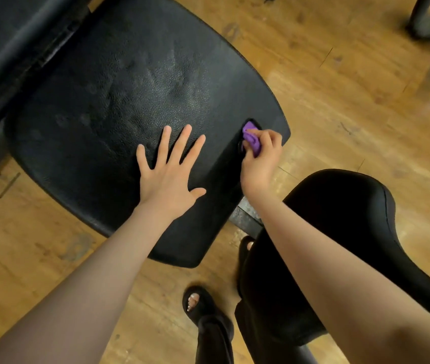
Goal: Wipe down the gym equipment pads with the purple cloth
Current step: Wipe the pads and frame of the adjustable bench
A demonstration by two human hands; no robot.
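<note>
Purple cloth point(252, 139) is bunched up small in the right hand point(260, 158), so that grip is curled tight around it, fingers folded over the top and only a crumpled bit poking out past the fingertips toward the far side. What shows of the wad runs roughly lengthwise away from the person, from the heel of the hand up to a little point at the far end. It's pressed into a dark oval dent near the right edge of the big black pad point(119, 106), which has a pebbly leather-look surface and stretches diagonally from the near right up to the far left. Left hand point(170, 169) is flat on the same pad just beside the cloth, fingers spread and straight, holding nothing. A second black pad point(340, 206) sits closer in on the right, under the right forearm. Wood floor point(353, 88) all around, and a foot in a black sandal point(196, 302) down at the bottom.
</note>
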